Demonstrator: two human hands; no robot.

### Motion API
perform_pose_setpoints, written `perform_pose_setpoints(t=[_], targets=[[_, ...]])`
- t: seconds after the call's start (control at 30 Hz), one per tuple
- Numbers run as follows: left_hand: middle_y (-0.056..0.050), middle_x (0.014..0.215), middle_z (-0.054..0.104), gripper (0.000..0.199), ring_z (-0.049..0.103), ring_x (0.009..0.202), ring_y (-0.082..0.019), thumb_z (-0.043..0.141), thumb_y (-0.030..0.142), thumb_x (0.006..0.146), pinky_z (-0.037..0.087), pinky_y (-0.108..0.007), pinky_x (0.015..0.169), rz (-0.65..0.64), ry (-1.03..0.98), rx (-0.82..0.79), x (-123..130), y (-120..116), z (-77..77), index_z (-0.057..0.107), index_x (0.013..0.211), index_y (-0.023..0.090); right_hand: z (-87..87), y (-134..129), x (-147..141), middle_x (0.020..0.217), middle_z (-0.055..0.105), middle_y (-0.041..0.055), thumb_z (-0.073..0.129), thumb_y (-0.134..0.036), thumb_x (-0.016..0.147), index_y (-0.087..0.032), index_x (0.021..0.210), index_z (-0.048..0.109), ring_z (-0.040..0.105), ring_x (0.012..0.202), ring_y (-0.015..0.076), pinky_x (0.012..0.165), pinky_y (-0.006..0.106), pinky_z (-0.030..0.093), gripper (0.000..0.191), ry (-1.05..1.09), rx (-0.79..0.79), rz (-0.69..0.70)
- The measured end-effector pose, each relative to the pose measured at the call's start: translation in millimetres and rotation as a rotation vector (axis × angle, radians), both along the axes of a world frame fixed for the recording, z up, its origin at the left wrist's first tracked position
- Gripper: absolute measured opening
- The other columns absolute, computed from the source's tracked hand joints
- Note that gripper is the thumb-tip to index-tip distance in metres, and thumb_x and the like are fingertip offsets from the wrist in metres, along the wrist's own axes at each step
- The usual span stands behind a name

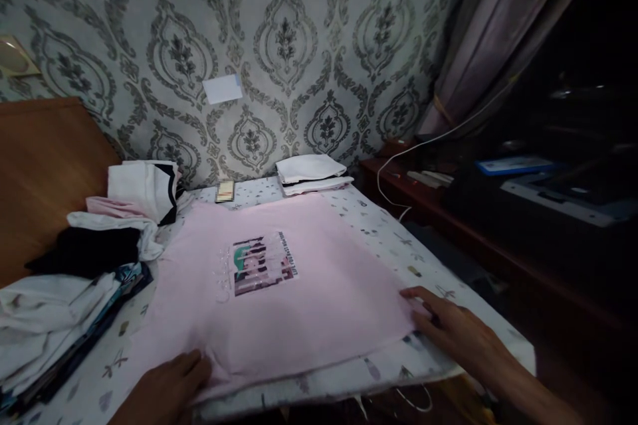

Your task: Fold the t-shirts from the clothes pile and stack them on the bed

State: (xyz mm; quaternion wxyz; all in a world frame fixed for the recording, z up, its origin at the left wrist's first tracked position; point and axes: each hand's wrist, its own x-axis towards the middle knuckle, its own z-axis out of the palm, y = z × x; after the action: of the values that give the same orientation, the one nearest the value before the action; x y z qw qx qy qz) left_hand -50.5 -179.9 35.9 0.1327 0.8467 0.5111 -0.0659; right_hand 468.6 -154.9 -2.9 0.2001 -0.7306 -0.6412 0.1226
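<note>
A pink T-shirt (329, 305) lies spread out on the bed, its printed picture (264, 264) with lettering facing up and turned sideways. At the near left edge of the shirt, my left hand (172, 382) is closed with curled fingers, and the cloth creases beside them. My right hand (443, 325) pinches the near right corner of the shirt between thumb and fingers. The fingertips of my left hand are partly hidden.
Clothes are heaped along the left, with a white garment (134, 189), a black one (97, 249) and others. Folded white clothes (312, 172) and a small card-like item (225, 190) lie by the wall. A white cable (428, 141) hangs over the dark red ledge (478, 232) at right.
</note>
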Motion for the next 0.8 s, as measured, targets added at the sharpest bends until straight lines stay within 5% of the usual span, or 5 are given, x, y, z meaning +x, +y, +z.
perform_pose_setpoints(t=[0.2,0.3,0.43,0.6,0.8], targets=[[-0.001,0.091,0.071,0.019,0.068,0.082,-0.017,0.045,0.032,0.096,0.054,-0.028,0.076,0.000,-0.199,-0.046,27.4,52.0,45.4,0.063,0.091,0.025,35.1,92.1,-37.4,0.110,0.074,0.0115,0.043,-0.059,0.092,-0.026,0.112,0.069,0.071,0.099,0.0313,0.085,0.048,0.058,0.047,-0.136,0.180,0.239],[-0.009,0.110,0.069,0.030,0.065,0.103,-0.020,0.036,0.036,0.102,0.053,-0.033,0.091,-0.040,-0.391,0.170,48.4,113.6,28.9,0.061,0.111,0.022,38.1,176.5,-90.2,0.134,0.065,0.0105,0.040,-0.050,0.097,-0.025,0.128,0.061,0.060,0.125,0.0280,0.107,0.048,0.048,0.046,-0.063,0.197,0.510],[-0.019,0.153,0.045,0.052,0.042,0.142,-0.027,0.038,0.046,0.101,0.038,-0.049,0.115,0.002,-0.279,0.273,53.0,199.6,-15.8,0.045,0.143,0.016,21.2,267.4,-136.5,0.148,0.054,0.0140,0.039,-0.044,0.099,-0.018,0.137,0.055,0.047,0.140,0.0275,0.116,0.047,0.039,0.049,-0.114,0.104,0.550],[-0.017,0.162,0.033,0.057,0.025,0.152,-0.030,0.031,0.048,0.103,0.023,-0.058,0.120,0.251,-0.097,0.259,-7.6,267.8,-37.9,0.036,0.151,0.018,-9.1,318.4,-102.9,0.153,0.046,0.0181,0.035,-0.040,0.100,-0.014,0.141,0.054,0.040,0.145,0.0299,0.117,0.049,0.035,0.052,-0.284,0.119,0.425],[-0.020,0.145,0.052,0.045,0.047,0.137,-0.028,0.038,0.034,0.099,0.038,-0.045,0.114,0.417,-0.112,0.370,-77.8,328.7,-26.8,0.047,0.137,0.011,-27.8,333.5,-70.8,0.154,0.048,0.0122,0.030,-0.040,0.101,-0.024,0.144,0.052,0.041,0.144,0.0298,0.113,0.053,0.040,0.051,-0.358,0.136,0.324]])
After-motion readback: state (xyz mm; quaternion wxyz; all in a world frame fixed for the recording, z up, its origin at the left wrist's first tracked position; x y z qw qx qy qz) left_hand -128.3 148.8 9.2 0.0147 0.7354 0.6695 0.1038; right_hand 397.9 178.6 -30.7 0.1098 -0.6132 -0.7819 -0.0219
